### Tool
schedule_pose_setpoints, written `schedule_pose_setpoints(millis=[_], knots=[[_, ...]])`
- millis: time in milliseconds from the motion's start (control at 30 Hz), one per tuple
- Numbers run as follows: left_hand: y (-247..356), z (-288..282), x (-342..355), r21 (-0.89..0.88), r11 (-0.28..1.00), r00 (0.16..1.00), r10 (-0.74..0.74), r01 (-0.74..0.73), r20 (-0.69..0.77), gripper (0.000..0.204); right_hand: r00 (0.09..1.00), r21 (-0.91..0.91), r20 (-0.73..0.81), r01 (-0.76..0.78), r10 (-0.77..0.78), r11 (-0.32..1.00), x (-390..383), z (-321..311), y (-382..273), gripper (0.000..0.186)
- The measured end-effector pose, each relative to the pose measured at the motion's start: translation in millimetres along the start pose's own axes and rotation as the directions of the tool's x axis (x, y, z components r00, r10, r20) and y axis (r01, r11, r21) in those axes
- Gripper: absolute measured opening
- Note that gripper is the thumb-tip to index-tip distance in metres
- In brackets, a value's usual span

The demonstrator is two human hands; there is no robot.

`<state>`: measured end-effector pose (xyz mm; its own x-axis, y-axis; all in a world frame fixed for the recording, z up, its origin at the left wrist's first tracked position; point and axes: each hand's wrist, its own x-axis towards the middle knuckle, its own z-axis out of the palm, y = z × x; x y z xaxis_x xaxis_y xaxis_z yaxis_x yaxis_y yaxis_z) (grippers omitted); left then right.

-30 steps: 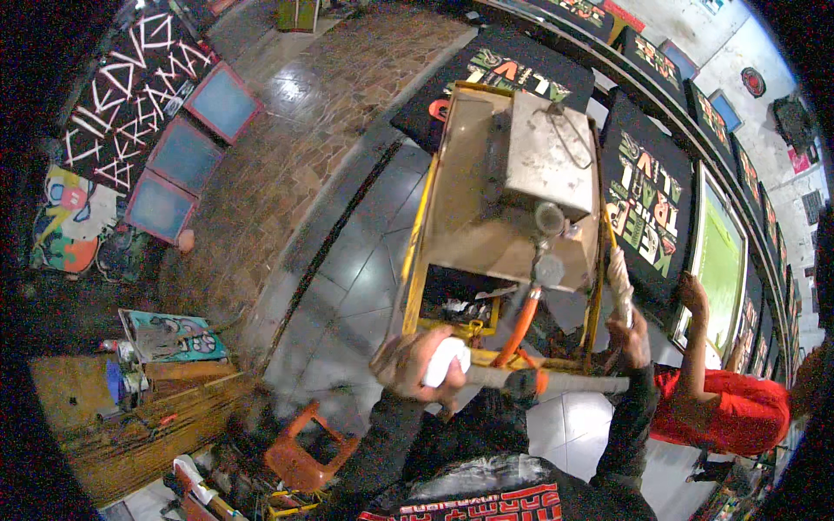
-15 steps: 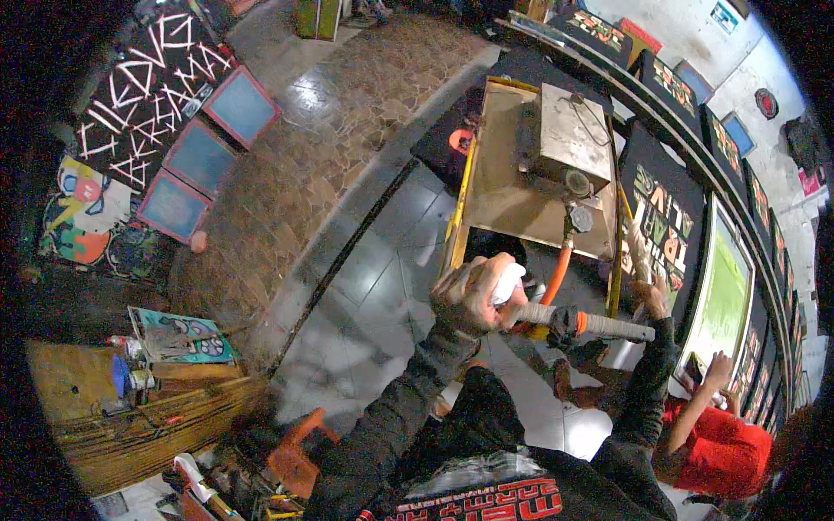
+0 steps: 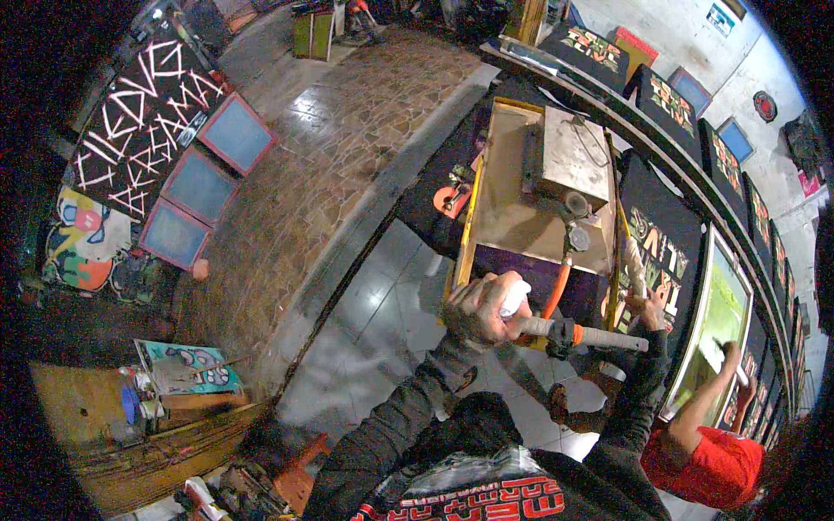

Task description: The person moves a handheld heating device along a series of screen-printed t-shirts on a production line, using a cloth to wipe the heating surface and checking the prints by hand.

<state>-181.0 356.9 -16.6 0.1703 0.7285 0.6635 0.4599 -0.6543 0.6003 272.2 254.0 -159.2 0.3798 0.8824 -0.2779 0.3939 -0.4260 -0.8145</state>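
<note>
A yellow-framed metal rig (image 3: 472,200) with a tan plate (image 3: 512,221), stained grey box (image 3: 573,146), round fittings and orange hose (image 3: 552,295) is in front of me. My left hand (image 3: 486,308) is closed on a white object (image 3: 514,298) at the left end of a grey horizontal bar (image 3: 608,339) with black and orange wrapping. My right hand (image 3: 645,309) is wrapped round the pale covered part of the rig's right rail (image 3: 634,273); some fingers are hard to make out.
Printed black shirts (image 3: 669,104) on boards line the right. A co-worker in red (image 3: 712,469) works at a framed green screen (image 3: 717,295). Framed screens (image 3: 239,130) and painted boards stand left, above a tiled floor (image 3: 365,95). A wooden bench (image 3: 104,417) sits lower left.
Compared with one second ago, the rig and both my hands sit farther right and my left hand higher in view. The co-worker's arm has moved down onto the green screen.
</note>
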Motion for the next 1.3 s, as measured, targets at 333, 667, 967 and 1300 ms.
schedule_pose_setpoints(millis=[333, 667, 967, 1300], knots=[[23.0, 16.7, 29.5, -0.120, 0.991, 0.956, -0.016, 0.054, 0.294, 0.040, 0.996, 0.260, -0.035, -0.067, 0.079, 0.963, 24.1, -37.4, -7.7, 0.034], [38.8, 43.6, 30.6, -0.206, 0.969, 0.893, -0.027, 0.133, 0.450, 0.041, 0.995, -0.170, -0.033, -0.094, 0.089, 0.981, 31.2, -57.7, -78.5, 0.044], [27.2, 53.7, 12.3, -0.288, 0.957, 0.940, 0.057, 0.046, 0.338, 0.040, 0.978, -0.087, -0.143, 0.137, -0.149, 0.987, 39.1, -70.8, 31.8, 0.040], [33.3, 68.3, -12.9, 0.019, 0.970, 0.954, -0.241, 0.241, 0.181, 0.034, 0.995, 0.264, -0.022, -0.088, 0.097, 0.960, 19.8, -39.6, -62.4, 0.036]])
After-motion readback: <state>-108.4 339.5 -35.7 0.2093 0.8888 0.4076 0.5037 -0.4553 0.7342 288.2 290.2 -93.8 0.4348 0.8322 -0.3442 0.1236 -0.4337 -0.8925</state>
